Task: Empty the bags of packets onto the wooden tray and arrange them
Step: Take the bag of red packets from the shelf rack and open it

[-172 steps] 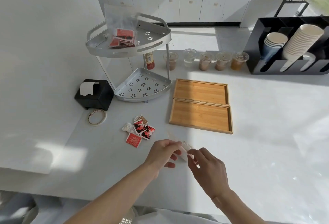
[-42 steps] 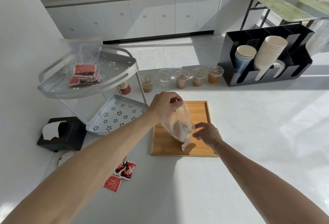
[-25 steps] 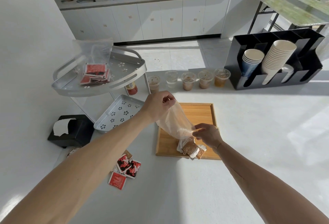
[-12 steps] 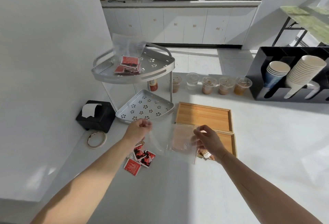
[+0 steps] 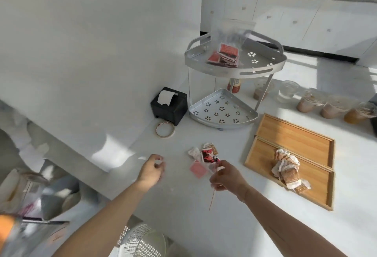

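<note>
On the white counter, brown packets [image 5: 286,170] lie heaped in the wooden tray [image 5: 318,183]; red packets [image 5: 205,157] sit loose beside it. Right hand [image 5: 227,177] pinches an emptied clear bag [image 5: 214,191]; left hand [image 5: 152,170] is loosely curled, empty. A two-tier rack [image 5: 234,69] holds another bag of red packets [image 5: 226,52].

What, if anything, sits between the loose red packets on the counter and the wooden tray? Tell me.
Nothing visible. The red packets lie left of the wooden tray, with only bare white counter between. The right hand, holding the emptied clear bag, hovers just nearer the camera, off that path.
</note>
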### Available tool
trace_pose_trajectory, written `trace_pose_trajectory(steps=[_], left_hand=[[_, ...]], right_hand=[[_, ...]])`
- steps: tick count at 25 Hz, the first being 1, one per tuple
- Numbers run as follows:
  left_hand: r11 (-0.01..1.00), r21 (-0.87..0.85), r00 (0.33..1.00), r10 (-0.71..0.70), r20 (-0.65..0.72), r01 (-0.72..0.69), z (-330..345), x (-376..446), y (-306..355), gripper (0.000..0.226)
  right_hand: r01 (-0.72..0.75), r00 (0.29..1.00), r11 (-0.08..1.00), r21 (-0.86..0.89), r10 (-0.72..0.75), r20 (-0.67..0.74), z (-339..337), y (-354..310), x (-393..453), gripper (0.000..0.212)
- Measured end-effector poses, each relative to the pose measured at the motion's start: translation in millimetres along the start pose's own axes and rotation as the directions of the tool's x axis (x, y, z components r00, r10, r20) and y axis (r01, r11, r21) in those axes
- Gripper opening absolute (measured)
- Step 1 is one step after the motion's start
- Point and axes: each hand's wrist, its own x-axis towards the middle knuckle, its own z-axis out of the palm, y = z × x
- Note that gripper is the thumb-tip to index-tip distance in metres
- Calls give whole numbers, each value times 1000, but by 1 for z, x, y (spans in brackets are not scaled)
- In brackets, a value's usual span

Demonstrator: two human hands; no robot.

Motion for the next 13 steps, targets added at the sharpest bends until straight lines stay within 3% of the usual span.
trace_pose_trajectory(steps=[4,7,10,13], left_hand=[[997,74,996,-3,-89,9,-36,23,-54,24],[998,51,993,-34,-110,39,-52,22,-63,6],[994,-51,990,-105,-90,101,-63,21,-60,15],[998,9,997,-65,-33,65,-69,23,-59,42]], right_hand=[[-51,999,992,-119,51,-8,50,5,18,23],[-97,995,981,-168,93,-32,73,8,29,15],[-141,988,970,-198,126,-86,89,13,37,8],[-172,983,954,-247,149,-110,98,17,42,6]])
